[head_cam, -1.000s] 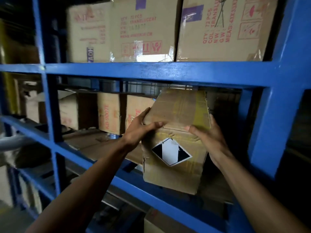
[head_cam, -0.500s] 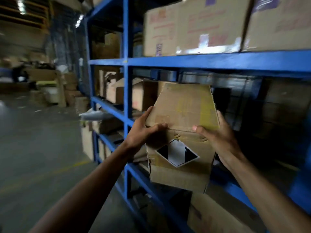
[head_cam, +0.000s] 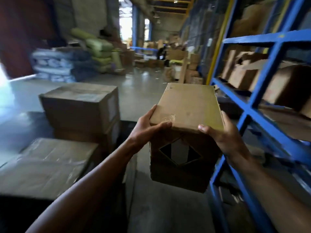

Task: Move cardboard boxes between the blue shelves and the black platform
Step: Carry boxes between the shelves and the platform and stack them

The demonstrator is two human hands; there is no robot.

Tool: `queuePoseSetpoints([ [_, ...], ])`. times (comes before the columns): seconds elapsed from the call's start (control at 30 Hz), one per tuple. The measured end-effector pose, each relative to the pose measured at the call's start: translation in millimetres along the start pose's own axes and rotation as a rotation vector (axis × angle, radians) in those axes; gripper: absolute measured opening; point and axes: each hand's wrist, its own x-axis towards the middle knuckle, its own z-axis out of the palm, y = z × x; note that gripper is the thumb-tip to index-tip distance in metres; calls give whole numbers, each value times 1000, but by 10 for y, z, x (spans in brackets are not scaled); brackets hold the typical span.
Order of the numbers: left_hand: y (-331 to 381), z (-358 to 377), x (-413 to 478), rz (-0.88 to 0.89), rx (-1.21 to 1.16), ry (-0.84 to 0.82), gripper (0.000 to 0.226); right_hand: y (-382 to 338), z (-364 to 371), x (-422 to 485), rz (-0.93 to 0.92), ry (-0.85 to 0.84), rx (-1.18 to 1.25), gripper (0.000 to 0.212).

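Change noted: the cardboard box (head_cam: 186, 113) is no longer sitting in the shelf bay it was being tilted out of a second ago; it is now hanging clear of the blue shelves (head_cam: 262, 91), and the view is swinging from the shelf face toward the aisle
Meaning for task: the lift-out is judged done; the carry toward the black platform (head_cam: 16, 214) is under way, and the set-down is not yet made
Left hand (head_cam: 146, 130): gripping the box's near left top corner, thumb lying over the top
Right hand (head_cam: 223, 138): gripping the near right top edge, thumb on top, palm pressing the side
Box position: being held in the air, diamond label facing the person, over the floor (head_cam: 143, 91) between the platform's right edge and the shelf front
Platform load: a two-high stack (head_cam: 80, 105) is standing toward the far right corner; a flat taped box (head_cam: 45, 165) is lying nearer the left edge
Open room: dark bare deck appears to be showing at the near edge, partly hidden by the left forearm; the stack top is also offering room
Edges to watch: a blue shelf upright is standing just beside the right forearm; the stack's near corner is lying close to the left hand's likely path
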Motion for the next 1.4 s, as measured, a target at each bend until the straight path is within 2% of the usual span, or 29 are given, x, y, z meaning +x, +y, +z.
queuePoseSetpoints([
  [0.2, 12, -556, -688, -27, 93, 294, 94, -30, 657, 26, -51, -303, 116, 81],
  [0.4, 105, -876, -1423, -57, 205, 612, 111, -192, 1315, -37, -108, -567, 168, 93],
  [0.47, 187, -1026, -1624, -64, 266, 692, 108, -263, 1595, -63, -126, -627, 171, 98],
  [0.57, 312, -1338, -1878, -71, 360, 758, 101, -404, 2034, -116, -178, -694, 174, 92],
  [0.67, 367, -1702, -2063, -94, 396, 835, 111, -517, 2507, -151, -177, -741, 187, 112],
  [0.87, 226, -2190, -2285, -130, 336, 925, 120, -661, 3235, -211, -169, -864, 219, 117],
  [0.93, 181, -2355, -2296, -106, 319, 944, 113, -714, 3418, -176, -155, -889, 230, 130],
  [1.1, 167, -2689, -2358, -118, 380, 943, 122, -739, 3737, -120, -159, -949, 180, 150],
  [1.17, 206, -2760, -2332, -131, 426, 941, 121, -723, 3809, -62, -155, -975, 190, 148],
  [1.3, 365, -2827, -2022, -104, 613, 915, 102, -607, 3790, 152, -85, -1035, 265, 135],
  [1.4, 425, -2795, -1668, -102, 734, 851, 102, -411, 3716, 419, -82, -1067, 213, 124],
])
